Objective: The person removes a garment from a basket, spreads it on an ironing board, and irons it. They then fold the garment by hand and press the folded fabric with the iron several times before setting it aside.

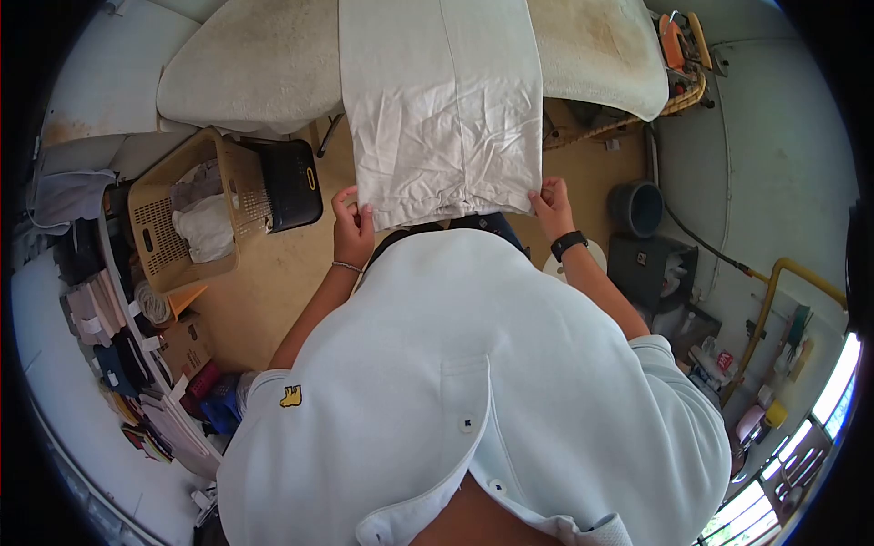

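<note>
A pale cream pair of trousers [446,118] hangs over the near edge of the ironing board [264,64], its gathered waistband toward me. The upper part lies flat, while the part near the waist is creased. My left hand [352,227] pinches the waistband's left corner between thumb and fingers. At the opposite corner my right hand [552,209], with a black watch on the wrist, grips the waistband too. Between both hands the cloth is stretched out wide.
A tan laundry basket [146,196] with pale cloths stands on the floor at left, beside a black crate [293,187]. Shelves of folded clothes [105,309] line the left wall. At right are a grey bucket [635,209] and an iron [672,41] at the board's end.
</note>
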### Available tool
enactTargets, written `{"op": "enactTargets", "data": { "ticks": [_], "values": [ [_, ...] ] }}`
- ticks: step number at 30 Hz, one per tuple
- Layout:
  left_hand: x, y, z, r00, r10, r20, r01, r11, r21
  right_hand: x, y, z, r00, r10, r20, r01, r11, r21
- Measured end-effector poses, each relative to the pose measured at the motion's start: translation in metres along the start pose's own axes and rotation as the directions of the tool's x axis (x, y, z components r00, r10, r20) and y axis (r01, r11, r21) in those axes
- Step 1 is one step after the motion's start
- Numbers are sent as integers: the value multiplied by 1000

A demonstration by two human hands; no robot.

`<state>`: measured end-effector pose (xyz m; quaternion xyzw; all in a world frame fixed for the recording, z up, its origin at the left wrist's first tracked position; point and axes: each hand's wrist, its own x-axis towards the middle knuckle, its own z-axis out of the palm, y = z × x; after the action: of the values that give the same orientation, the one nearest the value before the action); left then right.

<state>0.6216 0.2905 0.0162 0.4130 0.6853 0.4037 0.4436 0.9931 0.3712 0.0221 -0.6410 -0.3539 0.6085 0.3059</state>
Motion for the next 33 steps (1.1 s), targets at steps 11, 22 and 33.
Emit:
{"op": "enactTargets", "data": {
  "ticks": [11, 22, 33],
  "values": [
    [-5, 70, -17, 908, 331, 258, -404, 856, 322, -47, -37, 7, 881, -467, 70, 466, 834, -295],
    [16, 82, -16, 989, 146, 36, -143, 831, 538, -35, -62, 15, 934, -334, -128, 216, 812, -543],
    [10, 104, -46, 957, 241, -162, -109, 817, 566, -44, -76, 10, 816, -511, -270, 274, 754, -598]
  ]
}}
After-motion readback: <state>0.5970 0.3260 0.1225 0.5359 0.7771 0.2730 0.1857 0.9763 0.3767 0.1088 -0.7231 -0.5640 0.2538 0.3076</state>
